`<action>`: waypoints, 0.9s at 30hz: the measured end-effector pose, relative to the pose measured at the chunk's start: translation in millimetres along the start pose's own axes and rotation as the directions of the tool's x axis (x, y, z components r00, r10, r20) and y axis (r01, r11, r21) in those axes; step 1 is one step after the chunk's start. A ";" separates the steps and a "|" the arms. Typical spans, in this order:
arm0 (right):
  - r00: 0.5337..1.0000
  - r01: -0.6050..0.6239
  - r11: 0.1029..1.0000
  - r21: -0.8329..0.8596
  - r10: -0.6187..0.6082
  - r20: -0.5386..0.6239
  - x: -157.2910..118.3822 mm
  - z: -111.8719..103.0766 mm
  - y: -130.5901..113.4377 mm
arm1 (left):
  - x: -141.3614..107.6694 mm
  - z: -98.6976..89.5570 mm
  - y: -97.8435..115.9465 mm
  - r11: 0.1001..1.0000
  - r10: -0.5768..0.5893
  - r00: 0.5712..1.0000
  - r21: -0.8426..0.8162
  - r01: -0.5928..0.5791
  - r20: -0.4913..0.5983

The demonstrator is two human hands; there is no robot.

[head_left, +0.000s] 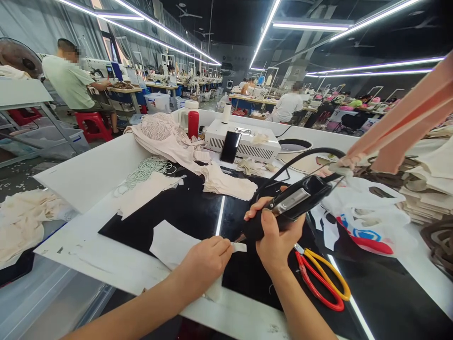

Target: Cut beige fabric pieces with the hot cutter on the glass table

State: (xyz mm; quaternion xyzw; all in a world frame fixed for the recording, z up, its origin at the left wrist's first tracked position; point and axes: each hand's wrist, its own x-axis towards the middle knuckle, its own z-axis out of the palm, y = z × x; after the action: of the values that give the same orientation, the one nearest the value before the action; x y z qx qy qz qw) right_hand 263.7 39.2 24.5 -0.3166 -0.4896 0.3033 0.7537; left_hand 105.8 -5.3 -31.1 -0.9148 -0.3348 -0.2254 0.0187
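Note:
My right hand (279,233) is wrapped round a black corded hand tool (300,196) with a metal plate along its side; its tip points down and left. Close beside that tip, my left hand (207,259) is closed in a pinch on a pale piece of fabric (173,243). One narrow end of the fabric shows past my fingers, and more hangs below my hand. Both hands are over a glossy black sheet (191,212) on the white table. To the right of my right wrist lie scissors (322,278) with red and yellow handles.
Stacked fabric pieces (228,182), pale green cord (148,172) and a phone (230,146) lie beyond my hands. Behind them stands a white vented box (244,139) beside a red bottle (193,123). A plastic bag (368,217) sits to the right. Co-workers sit farther off.

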 end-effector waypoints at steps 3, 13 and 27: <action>1.000 0.013 1.000 0.003 -0.013 0.012 -0.6 0.1 1.9 | 0.3 -0.8 0.3 1.000 -0.003 1.000 -0.007 0.003 0.010; 0.998 0.056 0.997 0.061 -0.054 -0.035 5.6 -9.2 -1.9 | -0.3 0.9 0.0 1.000 0.007 1.000 0.006 -0.007 0.029; 0.998 0.061 0.996 0.068 -0.058 -0.039 2.5 -9.4 -10.6 | -3.0 -2.7 -3.3 0.997 -0.013 0.999 -0.071 0.016 0.040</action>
State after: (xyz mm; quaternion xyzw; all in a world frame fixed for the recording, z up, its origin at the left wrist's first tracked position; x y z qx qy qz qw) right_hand 274.8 32.9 31.0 -0.2812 -0.4740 0.2916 0.7818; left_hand 100.6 -5.1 -30.3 -0.9166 -0.3335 -0.2192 -0.0224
